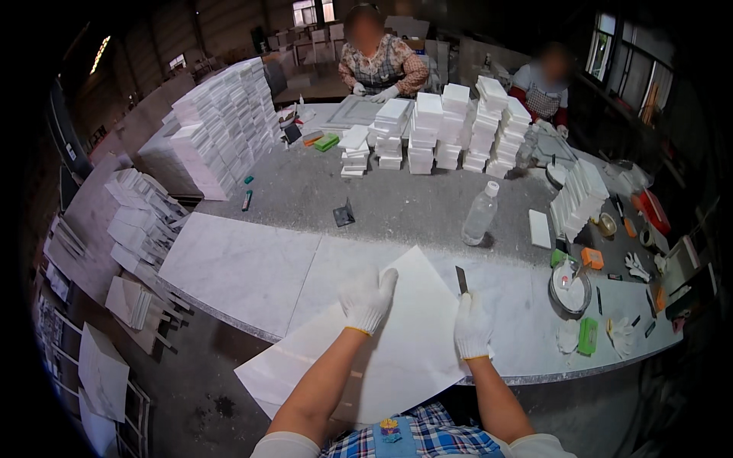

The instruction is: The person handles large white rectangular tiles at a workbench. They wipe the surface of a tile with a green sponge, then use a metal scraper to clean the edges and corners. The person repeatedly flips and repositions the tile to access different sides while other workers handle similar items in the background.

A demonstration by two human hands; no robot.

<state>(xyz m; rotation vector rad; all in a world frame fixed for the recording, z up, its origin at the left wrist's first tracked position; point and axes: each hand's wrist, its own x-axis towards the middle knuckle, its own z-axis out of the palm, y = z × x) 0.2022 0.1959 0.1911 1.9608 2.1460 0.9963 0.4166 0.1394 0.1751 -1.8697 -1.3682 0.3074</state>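
Note:
A large white stone slab [408,320] lies tilted across the near edge of the worktable, one corner jutting out over the floor. My left hand [366,301], in a white knitted glove, rests open on its polished face. Beside the slab's right edge, my gloved right hand [473,324] is closed around a flat dark metal blade [461,279] that sticks up past the fingers. Its lower end is hidden in the glove. Beneath the slab are pale marble panels [237,256] laid along the table's front.
Stacks of white tiles [426,133] line the far side, with a taller block of tiles [229,122] at far left. A clear bottle [479,217] stands ahead. Right, a bowl of white paste [569,288] sits among tools. Two people [374,65] work opposite.

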